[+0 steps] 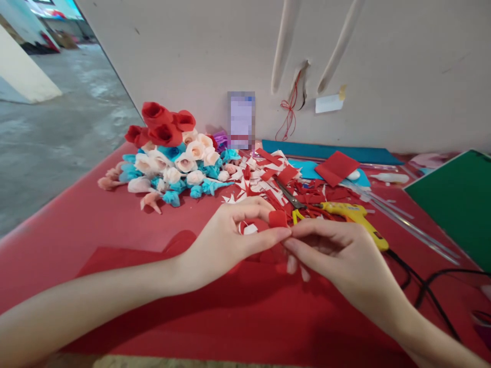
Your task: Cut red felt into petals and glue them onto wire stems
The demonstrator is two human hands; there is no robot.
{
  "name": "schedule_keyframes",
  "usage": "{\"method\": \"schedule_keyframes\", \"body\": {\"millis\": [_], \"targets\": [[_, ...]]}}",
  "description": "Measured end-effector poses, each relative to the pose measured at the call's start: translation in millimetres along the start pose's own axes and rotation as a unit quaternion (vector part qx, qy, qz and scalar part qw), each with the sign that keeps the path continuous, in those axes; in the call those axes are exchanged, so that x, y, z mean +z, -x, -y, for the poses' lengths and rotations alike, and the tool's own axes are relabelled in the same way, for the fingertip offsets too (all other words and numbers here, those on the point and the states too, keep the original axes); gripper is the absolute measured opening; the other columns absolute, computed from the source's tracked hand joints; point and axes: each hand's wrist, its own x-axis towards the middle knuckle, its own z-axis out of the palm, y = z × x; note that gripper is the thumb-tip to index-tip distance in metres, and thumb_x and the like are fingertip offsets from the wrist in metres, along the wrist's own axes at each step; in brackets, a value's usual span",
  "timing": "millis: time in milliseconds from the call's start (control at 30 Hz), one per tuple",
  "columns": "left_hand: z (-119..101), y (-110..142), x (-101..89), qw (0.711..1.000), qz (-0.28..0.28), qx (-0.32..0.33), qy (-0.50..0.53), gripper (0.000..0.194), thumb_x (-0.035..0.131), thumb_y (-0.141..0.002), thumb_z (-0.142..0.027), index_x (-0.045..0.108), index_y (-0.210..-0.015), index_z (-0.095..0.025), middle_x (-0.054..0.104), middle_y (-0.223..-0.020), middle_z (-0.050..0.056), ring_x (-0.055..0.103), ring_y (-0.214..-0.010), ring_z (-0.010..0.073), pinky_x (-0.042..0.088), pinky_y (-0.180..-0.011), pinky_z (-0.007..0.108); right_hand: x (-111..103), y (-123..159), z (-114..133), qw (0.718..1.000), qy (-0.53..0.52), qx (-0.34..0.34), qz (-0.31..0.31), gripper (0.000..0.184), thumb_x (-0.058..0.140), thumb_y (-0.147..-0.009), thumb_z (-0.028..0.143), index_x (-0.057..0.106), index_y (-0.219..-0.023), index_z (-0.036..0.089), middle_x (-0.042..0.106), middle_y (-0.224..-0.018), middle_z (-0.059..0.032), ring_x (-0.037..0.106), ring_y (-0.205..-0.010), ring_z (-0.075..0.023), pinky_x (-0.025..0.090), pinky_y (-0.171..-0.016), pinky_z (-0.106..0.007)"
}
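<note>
A small curled piece of red paper (277, 219) is pinched between the thumb and fingers of my left hand (233, 232). My right hand (337, 250) meets it there, its thumb and forefinger closed on the lower right edge of the same piece. Both hands are over the red table, above a large red sheet (230, 312). Just beyond the fingers lie scissors (289, 194) with yellow handles, partly hidden by my right hand. A yellow glue gun (355, 213) rests behind that hand.
Red, white and blue paper flowers (180, 158) are heaped at the back left. Red and white scraps (264, 179) spread across the middle. A phone (241, 120) leans against the wall. Clear sticks (406, 220), a black cord (414, 281) and a green board (456, 204) are at the right.
</note>
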Motion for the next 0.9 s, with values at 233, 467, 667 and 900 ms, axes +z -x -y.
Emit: {"method": "schedule_keyframes", "body": {"millis": [233,467,667,900], "targets": [[-3.6,1.9,-0.8,1.0,-0.001,0.004,-0.005,0.01,0.059,-0.077,-0.02,0.059,-0.068,-0.016,0.052,-0.075,-0.003,0.049,-0.068,0.0068,0.039,-0.063,0.018,1.1,-0.8,1.5,1.0,0.004,0.028,-0.001,0.009,0.063,-0.072,0.025,0.064,-0.072,0.016,0.06,-0.051,0.0011,0.051,-0.04,-0.007,0.043,-0.039,-0.016],[-5.5,2.7,-1.3,1.0,0.011,0.006,0.0,0.007,0.057,-0.077,-0.016,0.06,-0.071,-0.017,0.053,-0.077,-0.003,0.051,-0.073,0.0079,0.041,-0.068,0.019,0.7,0.2,-1.7,0.999,-0.024,0.032,0.025,0.008,0.063,-0.073,0.025,0.064,-0.077,0.019,0.059,-0.053,0.0025,0.051,-0.043,-0.0064,0.043,-0.042,-0.016],[-5.1,2.4,-1.2,1.0,0.015,0.013,0.012,0.009,0.057,-0.077,-0.016,0.061,-0.069,-0.016,0.053,-0.077,-0.002,0.051,-0.072,0.008,0.042,-0.066,0.018,2.6,0.9,2.1,1.0,-0.028,0.01,0.011,0.002,0.063,-0.071,0.02,0.064,-0.07,0.018,0.057,-0.05,0.0041,0.049,-0.041,-0.005,0.042,-0.042,-0.014],[-6.8,2.4,0.5,0.999,0.013,0.025,0.043,0.006,0.064,-0.073,-0.018,0.062,-0.067,-0.017,0.057,-0.075,-0.002,0.053,-0.075,0.0098,0.043,-0.073,0.02,4.6,4.9,5.3,0.996,0.049,-0.07,-0.035,0.007,0.061,-0.068,0.014,0.064,-0.063,0.018,0.061,-0.052,0.0019,0.052,-0.043,-0.0082,0.041,-0.039,-0.016]]}}
